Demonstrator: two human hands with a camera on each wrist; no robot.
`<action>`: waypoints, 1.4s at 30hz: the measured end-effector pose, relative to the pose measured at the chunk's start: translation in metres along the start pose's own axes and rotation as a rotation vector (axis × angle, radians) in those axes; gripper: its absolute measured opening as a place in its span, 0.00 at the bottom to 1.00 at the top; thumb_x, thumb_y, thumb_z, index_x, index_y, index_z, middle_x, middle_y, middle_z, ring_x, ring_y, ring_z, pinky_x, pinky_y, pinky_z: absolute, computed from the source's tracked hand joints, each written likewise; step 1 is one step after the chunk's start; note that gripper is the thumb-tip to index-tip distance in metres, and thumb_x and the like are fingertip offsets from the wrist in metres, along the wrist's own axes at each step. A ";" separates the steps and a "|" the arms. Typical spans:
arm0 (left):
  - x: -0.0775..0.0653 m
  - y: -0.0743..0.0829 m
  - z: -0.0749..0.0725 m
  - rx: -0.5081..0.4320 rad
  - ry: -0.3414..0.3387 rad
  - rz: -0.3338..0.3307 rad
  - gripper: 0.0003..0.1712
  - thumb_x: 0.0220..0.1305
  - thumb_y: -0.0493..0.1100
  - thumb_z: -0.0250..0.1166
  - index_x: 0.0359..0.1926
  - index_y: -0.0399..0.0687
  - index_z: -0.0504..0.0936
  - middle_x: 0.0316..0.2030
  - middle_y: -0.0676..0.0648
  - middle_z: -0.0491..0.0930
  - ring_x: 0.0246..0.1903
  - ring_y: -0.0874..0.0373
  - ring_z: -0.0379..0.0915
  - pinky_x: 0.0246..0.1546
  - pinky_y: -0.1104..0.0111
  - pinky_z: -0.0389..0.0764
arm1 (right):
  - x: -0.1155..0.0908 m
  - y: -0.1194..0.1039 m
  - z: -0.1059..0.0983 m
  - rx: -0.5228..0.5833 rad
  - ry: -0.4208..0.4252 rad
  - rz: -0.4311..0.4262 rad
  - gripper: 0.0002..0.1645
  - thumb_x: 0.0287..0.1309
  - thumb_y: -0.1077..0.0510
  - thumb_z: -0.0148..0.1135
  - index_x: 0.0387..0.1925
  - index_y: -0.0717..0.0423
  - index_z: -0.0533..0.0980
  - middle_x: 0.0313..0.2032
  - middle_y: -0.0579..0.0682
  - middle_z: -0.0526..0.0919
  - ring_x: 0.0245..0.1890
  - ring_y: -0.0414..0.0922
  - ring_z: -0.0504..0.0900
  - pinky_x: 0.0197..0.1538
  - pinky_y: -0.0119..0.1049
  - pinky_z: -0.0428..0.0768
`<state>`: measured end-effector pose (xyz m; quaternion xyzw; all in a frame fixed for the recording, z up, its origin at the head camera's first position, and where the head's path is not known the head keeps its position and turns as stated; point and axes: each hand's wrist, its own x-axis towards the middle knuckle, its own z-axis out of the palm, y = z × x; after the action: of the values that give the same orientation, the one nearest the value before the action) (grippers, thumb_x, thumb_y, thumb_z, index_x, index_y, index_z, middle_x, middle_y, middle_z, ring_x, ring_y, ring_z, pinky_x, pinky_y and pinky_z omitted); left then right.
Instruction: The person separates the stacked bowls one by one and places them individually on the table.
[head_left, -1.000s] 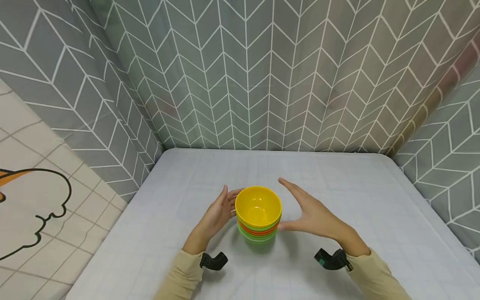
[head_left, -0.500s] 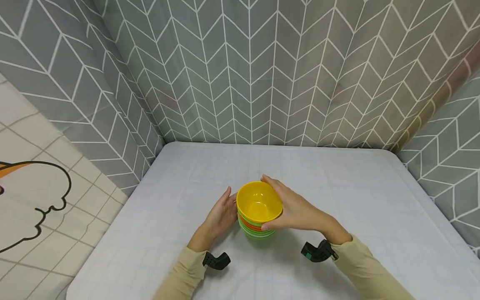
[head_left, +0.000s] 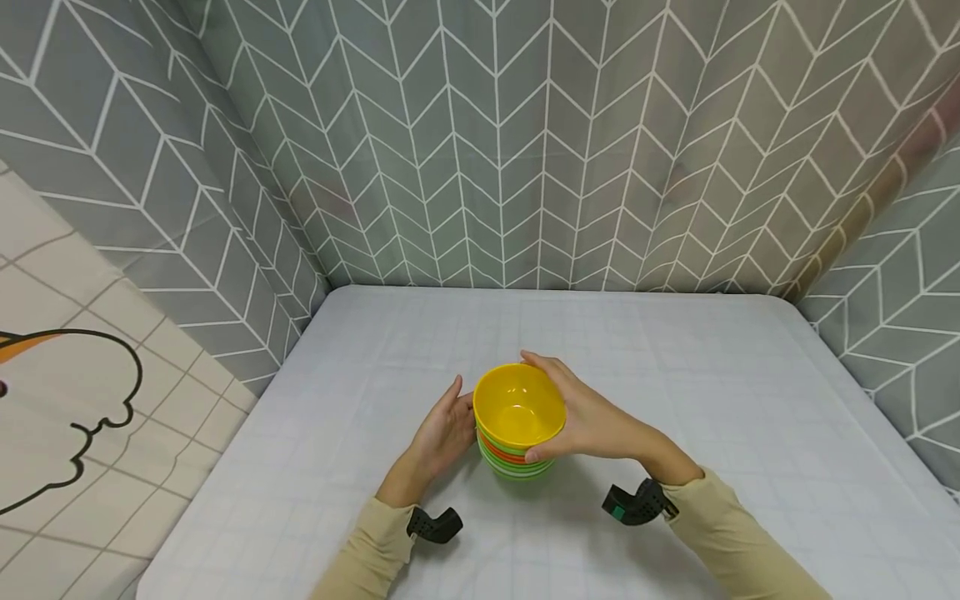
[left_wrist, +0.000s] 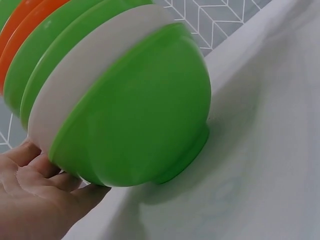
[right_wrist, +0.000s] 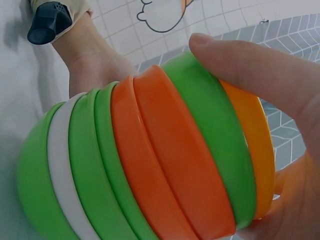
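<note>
Fingers and thumb of the right hand (head_left: 600,417), as we see from the head, grip the top of a stack of round, glossy bowls (head_left: 517,408); those of the left hand (head_left: 444,429) lie loosely extended against the stack's other side. We find the stack on a table covered in smooth white cloth (head_left: 390,358), its far corners rounded. Grey curtains (head_left: 487,167) with white chevron lines rise behind and beside it; leftward we see a cream panel (head_left: 172,450) with a grid and a black-outlined cartoon.

From the left wrist, we see the lowest green bowl (left_wrist: 140,115) meeting shadowed cloth, some fingers partly hidden behind it.

From the right wrist, we see the thumb against the upper green bowl (right_wrist: 210,135), with curtain and panel beyond.
</note>
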<state>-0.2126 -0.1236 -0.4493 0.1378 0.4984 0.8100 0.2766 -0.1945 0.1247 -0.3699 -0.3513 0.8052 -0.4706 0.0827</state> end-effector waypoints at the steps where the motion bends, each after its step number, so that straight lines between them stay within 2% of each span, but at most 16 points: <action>1: 0.000 0.000 0.000 0.002 -0.003 0.002 0.47 0.74 0.66 0.26 0.71 0.28 0.51 0.70 0.38 0.59 0.68 0.50 0.54 0.69 0.53 0.48 | 0.000 0.000 0.000 0.013 0.000 0.006 0.69 0.38 0.47 0.81 0.75 0.44 0.46 0.70 0.49 0.55 0.64 0.49 0.65 0.60 0.52 0.70; 8: 0.001 0.000 0.000 -0.018 0.011 0.009 0.46 0.75 0.65 0.26 0.71 0.28 0.51 0.68 0.40 0.62 0.67 0.52 0.57 0.68 0.54 0.50 | 0.000 -0.002 0.001 0.095 0.015 0.016 0.73 0.37 0.51 0.82 0.76 0.43 0.42 0.70 0.53 0.54 0.65 0.49 0.62 0.62 0.53 0.67; 14: 0.001 -0.001 0.001 -0.010 0.010 0.010 0.47 0.75 0.65 0.25 0.71 0.27 0.50 0.67 0.40 0.63 0.66 0.52 0.58 0.68 0.54 0.50 | -0.001 -0.008 -0.003 0.112 0.027 0.012 0.74 0.37 0.52 0.82 0.76 0.42 0.41 0.70 0.50 0.54 0.66 0.48 0.60 0.63 0.53 0.66; 19: 0.000 0.001 0.002 -0.001 -0.020 0.026 0.46 0.75 0.65 0.27 0.71 0.27 0.50 0.66 0.42 0.65 0.65 0.54 0.59 0.68 0.55 0.52 | -0.006 -0.015 -0.017 0.124 0.055 0.019 0.74 0.38 0.55 0.82 0.76 0.40 0.39 0.71 0.48 0.51 0.69 0.47 0.55 0.64 0.52 0.66; 23: 0.000 0.002 0.001 0.001 -0.040 0.042 0.45 0.75 0.65 0.28 0.71 0.27 0.51 0.64 0.44 0.68 0.65 0.54 0.60 0.68 0.57 0.53 | -0.011 -0.019 -0.034 0.096 0.103 0.016 0.75 0.38 0.57 0.82 0.76 0.39 0.38 0.72 0.48 0.50 0.69 0.49 0.54 0.62 0.52 0.68; 28: -0.002 0.002 0.001 0.035 -0.030 0.054 0.46 0.75 0.65 0.28 0.71 0.27 0.48 0.70 0.37 0.58 0.70 0.49 0.50 0.70 0.56 0.48 | -0.017 -0.018 -0.052 0.034 0.174 0.034 0.76 0.38 0.58 0.82 0.76 0.41 0.37 0.71 0.51 0.51 0.67 0.50 0.57 0.62 0.53 0.68; 33: -0.002 0.002 0.003 0.011 0.040 0.041 0.46 0.75 0.65 0.27 0.71 0.26 0.47 0.72 0.32 0.49 0.72 0.43 0.43 0.70 0.54 0.44 | -0.018 -0.006 -0.063 -0.040 0.242 0.098 0.75 0.39 0.56 0.82 0.76 0.45 0.36 0.70 0.52 0.53 0.67 0.51 0.58 0.63 0.54 0.66; 38: -0.001 0.001 0.005 0.009 0.077 0.026 0.44 0.76 0.62 0.22 0.72 0.28 0.47 0.72 0.33 0.48 0.72 0.44 0.41 0.70 0.54 0.43 | -0.019 0.018 -0.067 -0.106 0.289 0.179 0.76 0.40 0.52 0.81 0.76 0.53 0.35 0.69 0.57 0.54 0.65 0.56 0.59 0.64 0.58 0.63; 42: -0.001 -0.001 0.006 0.002 0.087 0.022 0.42 0.76 0.61 0.22 0.72 0.29 0.49 0.72 0.33 0.49 0.72 0.45 0.43 0.70 0.54 0.44 | -0.021 0.045 -0.066 -0.140 0.309 0.242 0.76 0.39 0.53 0.81 0.75 0.58 0.35 0.69 0.62 0.53 0.64 0.60 0.59 0.64 0.61 0.60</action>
<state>-0.2089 -0.1194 -0.4470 0.1080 0.5093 0.8177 0.2456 -0.2317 0.1981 -0.3749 -0.1807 0.8754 -0.4483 -0.0106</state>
